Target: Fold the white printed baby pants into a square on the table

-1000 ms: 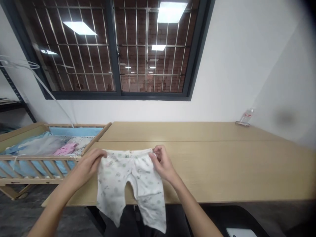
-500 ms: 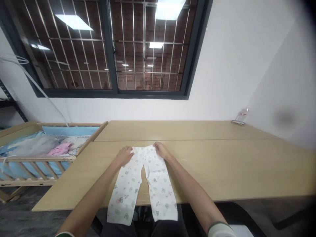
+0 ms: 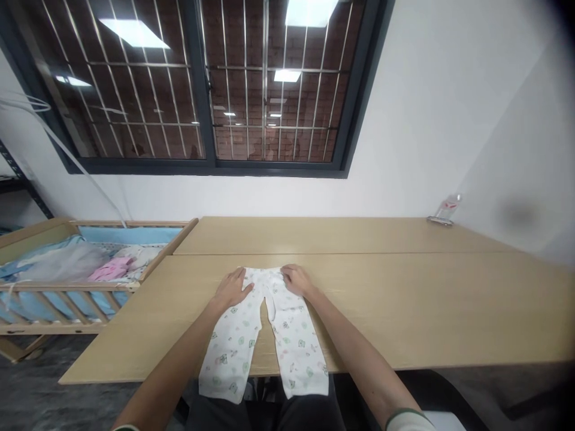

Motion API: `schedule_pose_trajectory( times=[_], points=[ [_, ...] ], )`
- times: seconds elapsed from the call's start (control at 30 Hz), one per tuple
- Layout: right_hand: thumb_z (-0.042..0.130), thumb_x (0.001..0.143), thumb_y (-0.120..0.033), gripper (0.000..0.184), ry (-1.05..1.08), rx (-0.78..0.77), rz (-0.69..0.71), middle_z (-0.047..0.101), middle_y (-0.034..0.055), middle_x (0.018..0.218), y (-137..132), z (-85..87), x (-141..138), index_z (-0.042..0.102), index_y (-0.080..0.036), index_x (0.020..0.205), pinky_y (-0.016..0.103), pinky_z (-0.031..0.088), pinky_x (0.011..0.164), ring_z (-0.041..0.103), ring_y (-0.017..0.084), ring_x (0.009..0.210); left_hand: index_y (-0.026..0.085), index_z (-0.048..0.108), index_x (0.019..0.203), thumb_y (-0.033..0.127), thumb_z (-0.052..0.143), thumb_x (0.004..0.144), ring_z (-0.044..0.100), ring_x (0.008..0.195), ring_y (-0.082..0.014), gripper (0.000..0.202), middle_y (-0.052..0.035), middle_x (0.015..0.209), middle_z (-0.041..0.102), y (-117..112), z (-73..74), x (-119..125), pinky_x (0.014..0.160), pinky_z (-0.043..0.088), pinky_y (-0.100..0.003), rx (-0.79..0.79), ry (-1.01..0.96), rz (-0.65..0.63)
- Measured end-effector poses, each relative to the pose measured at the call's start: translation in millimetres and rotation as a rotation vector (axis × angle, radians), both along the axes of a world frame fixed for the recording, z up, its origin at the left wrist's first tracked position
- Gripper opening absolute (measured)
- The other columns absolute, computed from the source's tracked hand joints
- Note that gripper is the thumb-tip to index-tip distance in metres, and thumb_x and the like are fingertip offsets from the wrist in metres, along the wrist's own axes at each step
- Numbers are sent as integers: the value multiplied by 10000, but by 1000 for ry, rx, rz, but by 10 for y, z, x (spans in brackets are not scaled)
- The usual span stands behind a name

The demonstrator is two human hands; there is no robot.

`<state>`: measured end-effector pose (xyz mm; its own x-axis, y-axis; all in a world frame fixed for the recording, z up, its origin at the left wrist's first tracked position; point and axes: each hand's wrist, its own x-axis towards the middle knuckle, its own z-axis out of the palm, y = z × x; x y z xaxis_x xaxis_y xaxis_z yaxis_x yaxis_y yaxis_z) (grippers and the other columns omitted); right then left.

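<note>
A pair of small white baby pants (image 3: 290,335) with a green and pink print lies spread on the wooden table, waistband away from me. Both legs hang over the front edge toward my lap. My left hand (image 3: 233,289) rests on the waistband's left corner, fingers stretched forward and thumb apart on the fabric. On the opposite corner lies my right hand (image 3: 297,280), its fingers flat on the cloth near the top edge. The cloth under both palms is hidden.
The pale wooden table (image 3: 404,299) reaches to the wall under a barred window (image 3: 274,90). On the left stands a wooden crib (image 3: 135,287) with blue lining and a pink cloth (image 3: 111,269). A clear bottle-like object (image 3: 448,206) is at the far right corner.
My hands have moved from gripping the waistband corners to lying flatter on the cloth. The pants have shifted slightly away from me, and the view has tilted a little.
</note>
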<state>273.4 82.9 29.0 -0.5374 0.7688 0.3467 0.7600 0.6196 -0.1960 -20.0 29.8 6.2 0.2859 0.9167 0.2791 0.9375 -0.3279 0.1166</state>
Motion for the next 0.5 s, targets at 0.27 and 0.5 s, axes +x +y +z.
schedule_pose_trajectory(
  times=[0.27, 0.5],
  points=[
    [430, 965, -143, 278, -104, -17, -9, 676, 94, 1296, 146, 36, -29, 686, -198, 1059, 313, 404, 1030, 583, 214, 1220, 59, 421, 1486, 558, 284, 1006, 329, 1509, -296, 705, -215, 1574, 426, 250, -99, -5, 1191, 293, -429, -43, 32, 63],
    [378, 1011, -198, 346, -124, -49, -83, 596, 85, 1444, 334, -9, -35, 630, -220, 1247, 366, 378, 1089, 491, 233, 1348, 75, 379, 1523, 589, 244, 1005, 281, 1531, -288, 742, -200, 1610, 370, 469, -115, -24, 1204, 266, -414, -72, 43, 109]
  ],
)
